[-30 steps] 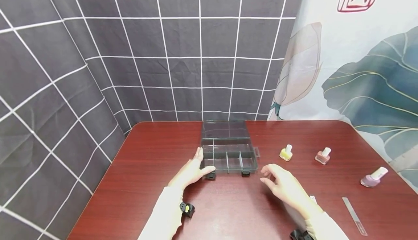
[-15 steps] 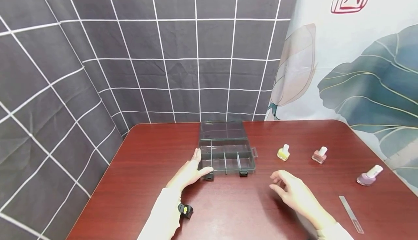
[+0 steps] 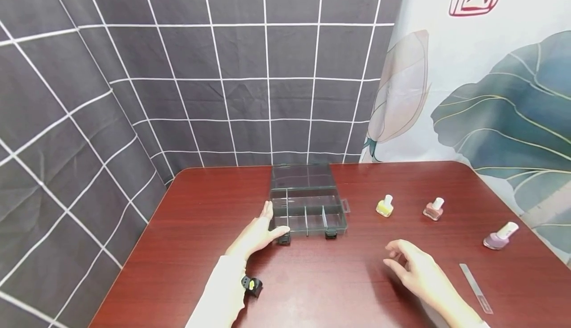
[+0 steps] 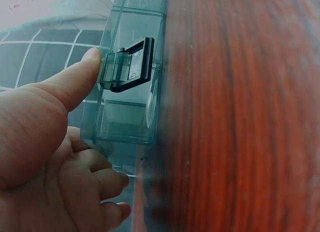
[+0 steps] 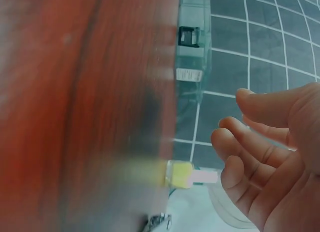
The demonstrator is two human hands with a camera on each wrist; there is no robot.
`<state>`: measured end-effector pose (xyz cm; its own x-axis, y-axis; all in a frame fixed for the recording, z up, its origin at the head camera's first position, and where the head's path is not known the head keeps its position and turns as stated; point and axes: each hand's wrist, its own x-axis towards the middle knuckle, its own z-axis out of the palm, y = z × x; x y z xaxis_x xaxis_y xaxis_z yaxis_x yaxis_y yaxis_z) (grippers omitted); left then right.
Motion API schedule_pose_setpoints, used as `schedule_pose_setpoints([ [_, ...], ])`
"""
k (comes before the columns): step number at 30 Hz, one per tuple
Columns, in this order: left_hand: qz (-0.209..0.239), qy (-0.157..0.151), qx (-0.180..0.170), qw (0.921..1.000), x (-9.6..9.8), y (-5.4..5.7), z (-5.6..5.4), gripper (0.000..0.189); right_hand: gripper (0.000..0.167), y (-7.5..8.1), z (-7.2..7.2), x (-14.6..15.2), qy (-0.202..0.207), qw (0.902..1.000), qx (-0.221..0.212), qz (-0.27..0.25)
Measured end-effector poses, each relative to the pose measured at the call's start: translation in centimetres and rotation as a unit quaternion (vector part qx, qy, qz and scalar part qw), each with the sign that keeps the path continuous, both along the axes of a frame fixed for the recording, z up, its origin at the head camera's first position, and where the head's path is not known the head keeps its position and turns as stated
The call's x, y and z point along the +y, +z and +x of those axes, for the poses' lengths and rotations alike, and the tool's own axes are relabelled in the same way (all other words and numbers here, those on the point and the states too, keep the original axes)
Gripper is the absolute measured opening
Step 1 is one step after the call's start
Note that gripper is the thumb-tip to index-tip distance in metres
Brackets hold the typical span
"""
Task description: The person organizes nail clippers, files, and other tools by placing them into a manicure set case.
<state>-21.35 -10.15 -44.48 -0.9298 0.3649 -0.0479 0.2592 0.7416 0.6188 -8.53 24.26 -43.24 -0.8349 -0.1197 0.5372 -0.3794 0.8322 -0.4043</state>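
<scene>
A clear grey-green compartment box [image 3: 296,223] lies on the table in the head view, its lid [image 3: 303,177] folded back. My left hand [image 3: 254,236] holds its front left corner, thumb at the front rim by a black latch [image 4: 137,69] and fingers along the left side. My right hand [image 3: 421,273] hovers over the table to the right of the box with loosely curled fingers, holding nothing. Beyond it stands a bottle of yellow nail polish [image 3: 384,207], also seen below the box in the right wrist view. The box's compartments look empty.
Farther right stand a coral nail polish bottle [image 3: 433,210] and a lilac one [image 3: 496,240]. A nail file [image 3: 476,288] lies nearer the front on the red-brown table [image 3: 321,288]. Dark checked cloth [image 3: 241,95] hangs behind.
My right hand has moved right and toward the front, away from the box. The left hand stays at the box's corner. The head view has shifted slightly.
</scene>
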Motion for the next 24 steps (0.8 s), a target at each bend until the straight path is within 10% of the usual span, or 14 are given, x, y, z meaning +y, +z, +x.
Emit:
schedule_pose_setpoints([
  [24, 0.001, -0.004, 0.01, 0.9999, 0.0, 0.1, 0.1, 0.089, 0.031, -0.4, 1.0, 3.9, -0.125, 0.9673, -0.212, 0.061],
])
